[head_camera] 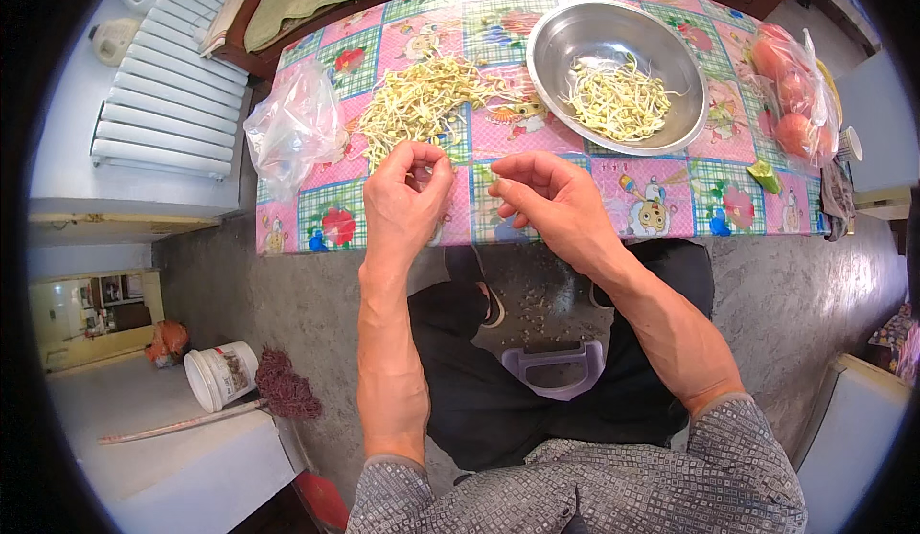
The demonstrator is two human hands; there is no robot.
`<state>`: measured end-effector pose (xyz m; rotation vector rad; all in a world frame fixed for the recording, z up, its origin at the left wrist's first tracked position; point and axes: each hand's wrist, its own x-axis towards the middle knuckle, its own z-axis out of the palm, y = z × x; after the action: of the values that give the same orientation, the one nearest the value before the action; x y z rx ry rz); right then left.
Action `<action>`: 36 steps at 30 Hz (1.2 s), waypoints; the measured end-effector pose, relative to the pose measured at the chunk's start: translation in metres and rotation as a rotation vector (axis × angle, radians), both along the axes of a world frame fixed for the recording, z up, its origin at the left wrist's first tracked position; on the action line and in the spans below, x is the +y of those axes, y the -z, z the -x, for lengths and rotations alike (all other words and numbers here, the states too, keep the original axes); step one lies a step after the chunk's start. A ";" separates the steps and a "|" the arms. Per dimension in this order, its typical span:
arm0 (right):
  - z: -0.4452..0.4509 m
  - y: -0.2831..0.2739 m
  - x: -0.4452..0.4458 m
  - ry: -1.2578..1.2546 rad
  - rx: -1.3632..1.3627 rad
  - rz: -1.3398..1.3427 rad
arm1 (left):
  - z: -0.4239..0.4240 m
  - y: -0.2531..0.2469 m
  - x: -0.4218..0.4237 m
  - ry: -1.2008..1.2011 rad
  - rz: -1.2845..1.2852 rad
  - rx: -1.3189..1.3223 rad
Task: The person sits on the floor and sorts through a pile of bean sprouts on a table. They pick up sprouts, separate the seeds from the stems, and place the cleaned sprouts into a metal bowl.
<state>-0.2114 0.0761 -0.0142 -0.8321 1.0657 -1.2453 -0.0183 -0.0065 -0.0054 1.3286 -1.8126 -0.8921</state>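
A loose pile of bean sprouts lies on the patterned tablecloth, just beyond my left hand. The fingers of that hand are curled with thumb near forefinger; whether a sprout is pinched there cannot be told. My right hand hovers at the table's near edge, fingers bent, with something tiny perhaps at the thumb tip. A stainless steel bowl stands beyond the right hand, and more bean sprouts lie in it. The two hands are apart.
A crumpled clear plastic bag lies left of the pile. At the table's right are a plastic bag of red fruit, a green vegetable piece and a paper cup. A purple plastic stool shows between the legs; bits litter the floor.
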 end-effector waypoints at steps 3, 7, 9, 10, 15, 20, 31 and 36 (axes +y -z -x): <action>-0.004 0.000 -0.002 0.033 0.000 -0.006 | 0.005 0.001 0.007 0.067 -0.122 0.168; -0.008 0.003 -0.006 0.007 0.007 -0.013 | 0.009 0.002 0.013 0.154 -0.221 0.273; -0.008 0.007 -0.006 -0.001 0.020 -0.012 | 0.010 0.002 0.015 0.174 -0.257 0.323; -0.008 0.010 -0.006 -0.004 0.026 -0.011 | 0.010 0.002 0.015 0.184 -0.261 0.319; -0.009 0.015 -0.008 0.017 -0.022 -0.016 | 0.010 -0.004 0.017 0.214 -0.282 0.296; -0.007 0.017 -0.008 0.007 -0.078 -0.035 | 0.010 -0.008 0.018 0.280 -0.309 0.297; 0.032 -0.027 -0.009 0.395 -0.783 0.075 | 0.004 -0.004 0.009 0.161 -0.470 0.672; 0.021 -0.015 -0.003 0.296 -0.544 -0.023 | 0.004 -0.005 0.007 0.135 -0.495 0.687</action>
<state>-0.2325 0.0726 0.0011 -0.2855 0.7689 -1.5881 -0.0222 0.0003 -0.0005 0.9860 -1.1853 -1.7032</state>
